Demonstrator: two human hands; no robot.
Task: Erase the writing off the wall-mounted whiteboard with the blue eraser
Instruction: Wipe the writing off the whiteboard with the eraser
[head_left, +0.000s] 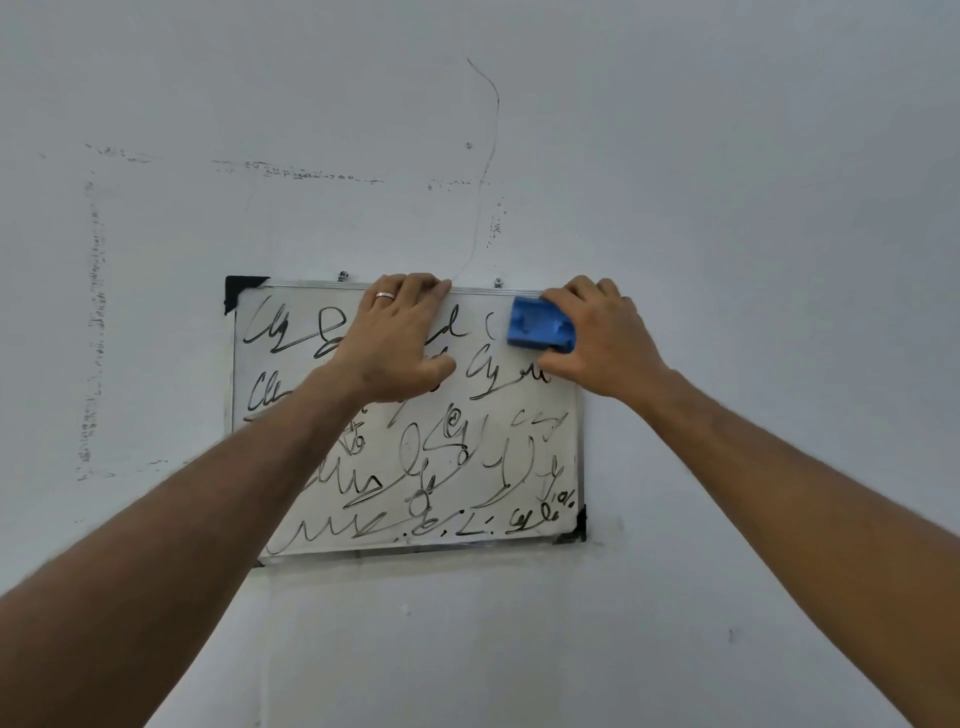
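A small whiteboard (524, 421) hangs on the wall, covered in several rows of black marker writing (441, 467). The blue eraser (537, 325) is pressed flat against the board's upper right corner, and my right hand (605, 343) grips it from the right side. My left hand (397, 338), with a ring on one finger, rests on the board's upper middle, its fingers hooked over the top frame. It hides part of the top two rows of writing. A patch just left of the eraser looks wiped.
The pale wall (727, 208) around the board carries dark scuff marks outlining a larger rectangle (93, 312) to the left and above. A thin cord or crack (488, 156) runs up from the board's top edge. Two small hooks (497, 283) hold the frame.
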